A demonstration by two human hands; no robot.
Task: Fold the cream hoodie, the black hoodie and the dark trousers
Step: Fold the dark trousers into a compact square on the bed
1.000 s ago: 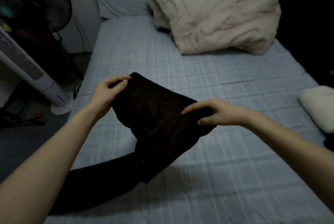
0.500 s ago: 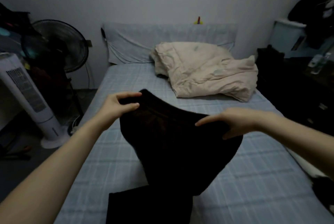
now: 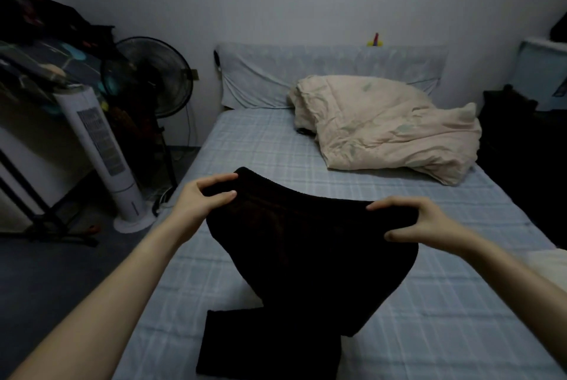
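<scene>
Dim room, bed (image 3: 260, 140) with checked sheet: left hand (image 3: 199, 204) and right hand (image 3: 420, 223) each pinch the waistband of the trousers (image 3: 306, 257), raised over the bed, legs trailing onto it. Cloth judged soft, light, limp; waistband corners offer the surest hold.

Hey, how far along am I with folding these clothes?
Done: perhaps one item. A cream bundle at the right edge may be the folded hoodie, but too little shows.
In hand: the left hand and right hand grip the trousers by the waistband, with the legs trailing on the bed, unfolded.
Left: folding the trousers. I cannot pick out the black hoodie in the dark.
</scene>
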